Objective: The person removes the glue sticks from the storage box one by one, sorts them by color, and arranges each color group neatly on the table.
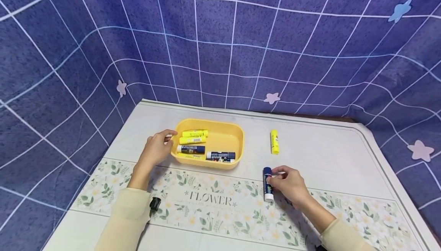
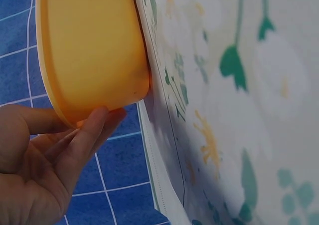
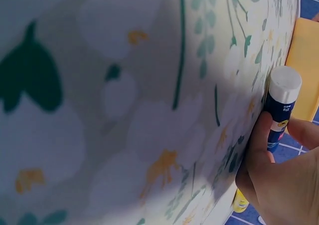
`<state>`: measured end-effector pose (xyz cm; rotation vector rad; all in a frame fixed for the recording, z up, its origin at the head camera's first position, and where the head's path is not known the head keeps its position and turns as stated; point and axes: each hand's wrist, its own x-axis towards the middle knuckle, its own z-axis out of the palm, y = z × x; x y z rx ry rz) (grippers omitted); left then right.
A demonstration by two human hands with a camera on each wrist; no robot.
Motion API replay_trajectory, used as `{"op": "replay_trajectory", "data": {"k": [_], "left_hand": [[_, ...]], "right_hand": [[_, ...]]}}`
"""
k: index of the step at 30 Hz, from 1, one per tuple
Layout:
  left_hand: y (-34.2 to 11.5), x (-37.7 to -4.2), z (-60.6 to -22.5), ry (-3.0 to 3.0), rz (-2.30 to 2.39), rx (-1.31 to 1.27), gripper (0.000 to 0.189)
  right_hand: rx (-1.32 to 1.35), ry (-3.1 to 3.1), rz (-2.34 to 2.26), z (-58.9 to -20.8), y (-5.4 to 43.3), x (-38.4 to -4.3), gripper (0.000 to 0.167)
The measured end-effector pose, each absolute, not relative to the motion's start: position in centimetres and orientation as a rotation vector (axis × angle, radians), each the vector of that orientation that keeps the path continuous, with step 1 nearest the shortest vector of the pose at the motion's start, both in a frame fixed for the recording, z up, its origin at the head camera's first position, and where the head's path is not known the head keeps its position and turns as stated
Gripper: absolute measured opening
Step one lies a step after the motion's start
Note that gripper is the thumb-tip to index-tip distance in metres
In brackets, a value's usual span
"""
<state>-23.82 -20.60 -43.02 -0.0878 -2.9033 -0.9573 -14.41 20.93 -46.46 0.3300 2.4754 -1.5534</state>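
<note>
At the left end of a yellow tray, my left hand pinches the rim between thumb and fingers; the left wrist view shows the hand holding the tray wall from outside. My right hand grips a dark blue glue stick with a white end, lying on the floral band of the cloth. In the right wrist view the thumb and fingers are round its barrel. Inside the tray lie several yellow glue sticks and dark blue ones.
A yellow glue stick lies alone on the white cloth, right of the tray. Beyond the table's far edge hangs a purple-blue curtain with a grid and stars. Printed lettering runs across the floral band.
</note>
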Motion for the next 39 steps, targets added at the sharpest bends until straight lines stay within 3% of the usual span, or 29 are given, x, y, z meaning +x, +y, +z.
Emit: {"op": "replay_trajectory", "data": {"k": [13,22,31,39], "left_hand": [[-20.7,-23.9,-43.2,-2.91,-0.949,-0.064,0.037],[-20.7,-23.9,-43.1,-2.915,-0.963,-0.067,0.037],[-20.8,-23.8,-43.1,-2.9,-0.967,-0.053,0.037],[-20.8,-23.9,-43.3,-2.88,-0.953,-0.094,0.036]], "right_hand": [[0.317,2.369,-1.693,-46.2,21.5,-14.5,0.043],[0.132,2.267,-1.849,-42.8,20.8,-16.2,0.045],[-0.161,2.201,-1.922,-40.0,16.6,-20.0,0.035],[-0.496,2.1,-1.792,-40.8,12.9,-24.1,0.039]]}}
